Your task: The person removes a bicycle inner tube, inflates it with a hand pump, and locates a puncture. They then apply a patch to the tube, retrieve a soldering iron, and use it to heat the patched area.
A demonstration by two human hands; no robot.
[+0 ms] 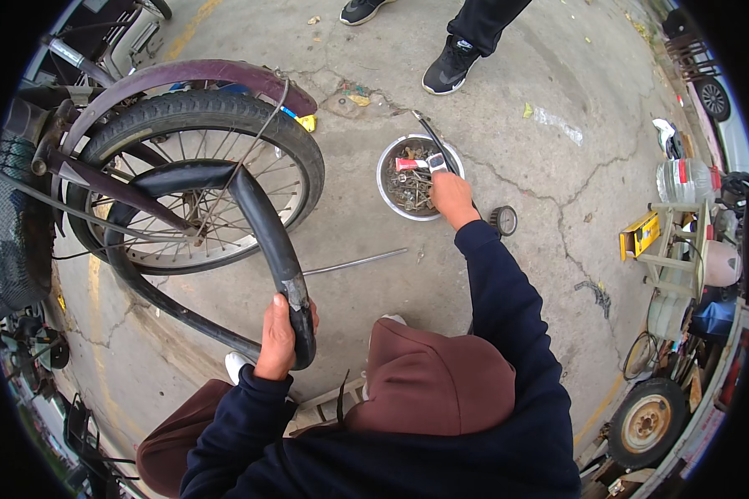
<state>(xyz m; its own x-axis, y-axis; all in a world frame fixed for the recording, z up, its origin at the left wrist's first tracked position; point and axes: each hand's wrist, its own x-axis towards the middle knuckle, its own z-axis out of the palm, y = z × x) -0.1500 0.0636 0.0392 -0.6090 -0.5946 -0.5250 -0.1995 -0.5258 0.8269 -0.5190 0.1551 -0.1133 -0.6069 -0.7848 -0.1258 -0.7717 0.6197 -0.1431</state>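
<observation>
A black inner tube (268, 220) hangs in a loop from the bicycle wheel (216, 104), partly pulled out. My left hand (277, 337) is closed round its near end, thumb on top, just below a grey scuffed patch (295, 289). Over the metal bowl (383, 185) of small parts, my right hand (452, 200) has its fingers curled. A small red-and-white squeeze tube (409, 165) lies by those fingertips, with a pale grey piece (437, 162) beside it. What the fingers grip is hidden. A black hose (431, 131) crosses the bowl's rim and passes behind the hand.
A round gauge (503, 220) stands right of the bowl. On the concrete lie a metal rod (356, 261) and a yellow-and-blue tool (306, 122). Another person's shoe (451, 66) is ahead. A low stool (670, 249) and a spare wheel (647, 420) stand at right.
</observation>
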